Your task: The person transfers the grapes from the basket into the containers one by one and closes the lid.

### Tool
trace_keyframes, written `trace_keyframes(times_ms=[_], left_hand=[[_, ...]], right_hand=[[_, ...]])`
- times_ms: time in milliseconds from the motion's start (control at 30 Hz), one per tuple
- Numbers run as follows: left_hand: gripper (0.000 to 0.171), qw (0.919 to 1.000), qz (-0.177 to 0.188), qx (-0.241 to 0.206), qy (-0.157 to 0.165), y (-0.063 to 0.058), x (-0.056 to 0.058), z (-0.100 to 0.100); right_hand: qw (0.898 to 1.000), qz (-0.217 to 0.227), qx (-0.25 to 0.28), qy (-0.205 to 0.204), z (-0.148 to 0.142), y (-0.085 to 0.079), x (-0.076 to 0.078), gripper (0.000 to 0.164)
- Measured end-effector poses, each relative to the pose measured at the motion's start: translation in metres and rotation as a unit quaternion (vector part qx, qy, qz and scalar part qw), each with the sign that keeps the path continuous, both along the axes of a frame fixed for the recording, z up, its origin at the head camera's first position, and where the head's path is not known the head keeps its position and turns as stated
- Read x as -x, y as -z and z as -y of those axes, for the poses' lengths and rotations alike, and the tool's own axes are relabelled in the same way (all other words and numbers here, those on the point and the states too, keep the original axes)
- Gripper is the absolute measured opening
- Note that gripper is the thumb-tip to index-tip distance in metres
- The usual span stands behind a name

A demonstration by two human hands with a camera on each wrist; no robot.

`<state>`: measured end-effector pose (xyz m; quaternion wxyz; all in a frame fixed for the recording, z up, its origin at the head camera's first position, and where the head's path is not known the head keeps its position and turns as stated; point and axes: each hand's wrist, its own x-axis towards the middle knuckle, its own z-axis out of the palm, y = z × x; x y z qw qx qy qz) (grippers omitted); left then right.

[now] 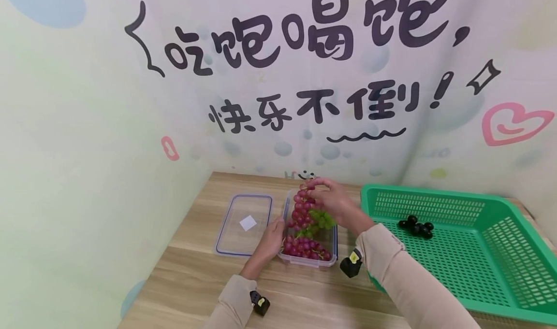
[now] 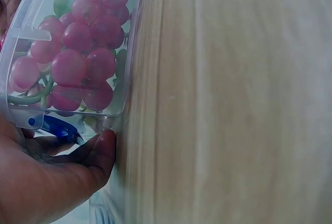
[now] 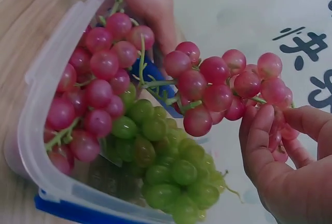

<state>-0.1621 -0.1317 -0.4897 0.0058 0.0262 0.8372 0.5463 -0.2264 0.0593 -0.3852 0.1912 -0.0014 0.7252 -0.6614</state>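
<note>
A clear plastic container [image 1: 308, 261] with blue latches stands on the table, holding red grapes [image 3: 98, 94] at its near end and a bunch of green grapes [image 3: 176, 167]. My left hand [image 1: 271, 238] grips the container's left side; its fingers curl by a blue latch [image 2: 61, 128] in the left wrist view. My right hand [image 1: 335, 203] is above the container's far end. Its thumb and fingers pinch the far end of another red grape bunch [image 3: 218, 86], which reaches over the container. The container's floor is largely hidden by the fruit.
A clear lid [image 1: 235, 227] with a blue seal and a white label lies left of the container. To the right stands a large green basket [image 1: 457, 266] with several dark grapes [image 1: 417, 227] inside. A printed cloth wall [image 1: 278, 145] rises behind the table.
</note>
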Motion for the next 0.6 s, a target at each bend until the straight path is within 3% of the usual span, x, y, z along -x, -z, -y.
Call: trace_keyframes(times_ms=[233,367,433,500,600], left_hand=[[0.044,1.0,0.004,0.007,-0.003,0.002,-0.003,0.003],[0.047,0.9999,0.011,-0.002,-0.003,0.001,-0.005,0.003],[0.047,0.9999,0.009,-0.005,0.002,0.001,-0.005,0.003],[0.048,0.9999,0.009,-0.006,0.004,0.001,-0.005,0.003],[0.048,0.9999,0.005,-0.004,0.009,0.001,-0.005,0.003]], right_hand=[[1.0,-0.002,-0.007,0.009,0.013,0.015,0.0,0.028],[0.998,-0.014,-0.054,0.018,0.019,0.022,-0.002,0.029],[0.994,-0.039,-0.106,0.011,0.024,0.023,-0.003,0.029],[0.982,-0.074,-0.173,-0.009,0.028,0.021,-0.005,0.029],[0.948,-0.149,-0.277,-0.046,0.033,0.017,-0.009,0.03]])
